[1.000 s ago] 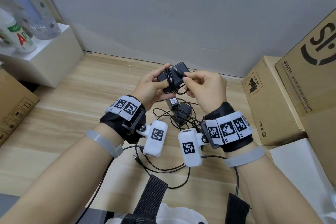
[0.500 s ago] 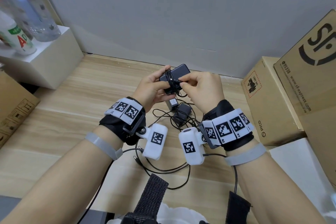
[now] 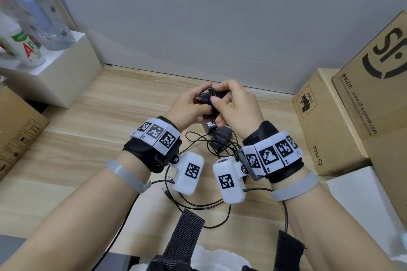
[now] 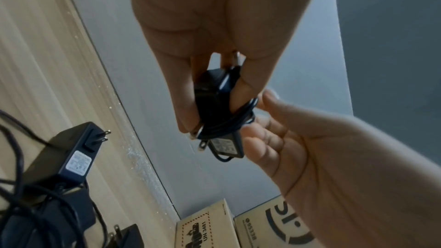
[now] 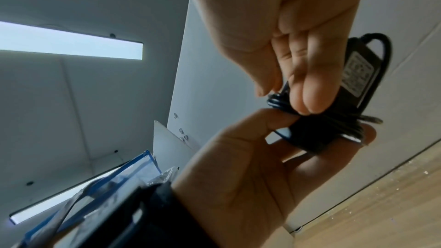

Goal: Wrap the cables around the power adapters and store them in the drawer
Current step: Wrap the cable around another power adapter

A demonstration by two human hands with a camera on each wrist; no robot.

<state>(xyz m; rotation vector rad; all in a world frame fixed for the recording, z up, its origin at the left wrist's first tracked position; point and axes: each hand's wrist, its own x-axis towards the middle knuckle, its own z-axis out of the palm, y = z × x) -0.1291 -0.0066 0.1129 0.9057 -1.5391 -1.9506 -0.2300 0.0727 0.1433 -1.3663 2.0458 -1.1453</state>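
Observation:
A black power adapter (image 3: 206,99) with its cable wound round its middle is held above the desk between both hands. My left hand (image 3: 198,104) grips the adapter body (image 4: 210,101) from the left, thumb on one face and fingers on the other. My right hand (image 3: 218,103) pinches the wound cable (image 5: 281,104) against the adapter (image 5: 355,74), and its label end sticks out past the fingers. Two more black adapters (image 3: 220,138) lie on the desk below the hands in a tangle of loose cables (image 3: 198,202). No drawer is in view.
Cardboard boxes (image 3: 326,121) stand along the right side. A white box (image 3: 66,72) with bottles (image 3: 24,48) on it sits at the back left, with another cardboard box (image 3: 15,130) at the left edge. A grey wall runs along the back of the desk.
My right hand has slid up and over the adapter and now covers most of it. The cable's plug end, which stuck out a second ago, no longer shows. The left hand has hardly moved.

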